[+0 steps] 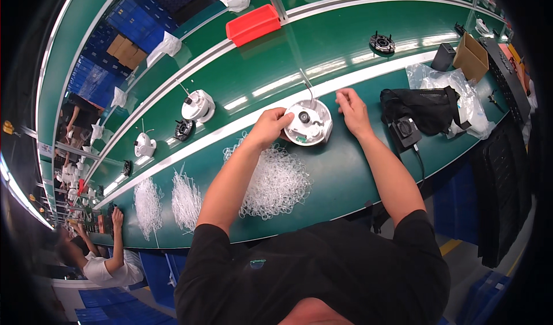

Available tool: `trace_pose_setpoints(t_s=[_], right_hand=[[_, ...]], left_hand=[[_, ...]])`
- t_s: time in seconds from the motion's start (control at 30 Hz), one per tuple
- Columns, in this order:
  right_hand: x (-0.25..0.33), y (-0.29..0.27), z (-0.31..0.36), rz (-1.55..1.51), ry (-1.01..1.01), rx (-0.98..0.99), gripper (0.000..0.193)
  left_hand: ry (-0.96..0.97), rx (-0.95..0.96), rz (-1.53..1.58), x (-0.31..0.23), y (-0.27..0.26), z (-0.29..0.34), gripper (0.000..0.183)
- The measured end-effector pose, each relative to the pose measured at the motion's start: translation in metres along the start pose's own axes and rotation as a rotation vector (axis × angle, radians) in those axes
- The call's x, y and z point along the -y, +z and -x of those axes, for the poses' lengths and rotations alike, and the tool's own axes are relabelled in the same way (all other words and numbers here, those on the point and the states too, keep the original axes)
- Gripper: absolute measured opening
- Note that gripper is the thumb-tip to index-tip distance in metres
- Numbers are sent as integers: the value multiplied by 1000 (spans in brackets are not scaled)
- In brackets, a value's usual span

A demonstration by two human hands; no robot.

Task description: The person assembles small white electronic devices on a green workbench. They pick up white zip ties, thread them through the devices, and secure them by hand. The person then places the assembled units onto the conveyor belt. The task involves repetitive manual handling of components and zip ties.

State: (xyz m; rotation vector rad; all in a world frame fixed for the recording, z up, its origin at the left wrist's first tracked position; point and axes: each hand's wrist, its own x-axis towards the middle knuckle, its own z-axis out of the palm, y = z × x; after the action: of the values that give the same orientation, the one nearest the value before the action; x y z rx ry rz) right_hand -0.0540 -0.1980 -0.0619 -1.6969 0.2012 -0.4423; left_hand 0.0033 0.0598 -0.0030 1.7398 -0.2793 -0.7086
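Note:
My left hand (269, 127) grips the left rim of a round white plastic housing (317, 130), its thumb on the top edge. Inside the housing are a dark round part at the middle and a small green piece near the lower rim. A thin cable (309, 85) rises from its far side. Just right of the housing, and apart from it, my right hand (353, 113) is raised with its fingers curled together; what they hold, if anything, is too small to make out. Beneath my left forearm lies a big heap of thin white loops (276, 181).
Two smaller white heaps, one (148, 207) farther left, lie on the green bench. Along the line stand white housings (199, 106) and black round parts (382, 43). A red bin (253, 24) sits beyond. At right are a black bag (412, 109) and a black device (405, 132). A co-worker (109, 264) sits far left.

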Motion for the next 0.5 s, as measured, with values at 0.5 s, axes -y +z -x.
trace_pose_setpoints(t_s=[0.5], right_hand=[[-3,4,3,123,-131,54,14]], left_hand=[[65,-505,689,-1,-64,-126,44]])
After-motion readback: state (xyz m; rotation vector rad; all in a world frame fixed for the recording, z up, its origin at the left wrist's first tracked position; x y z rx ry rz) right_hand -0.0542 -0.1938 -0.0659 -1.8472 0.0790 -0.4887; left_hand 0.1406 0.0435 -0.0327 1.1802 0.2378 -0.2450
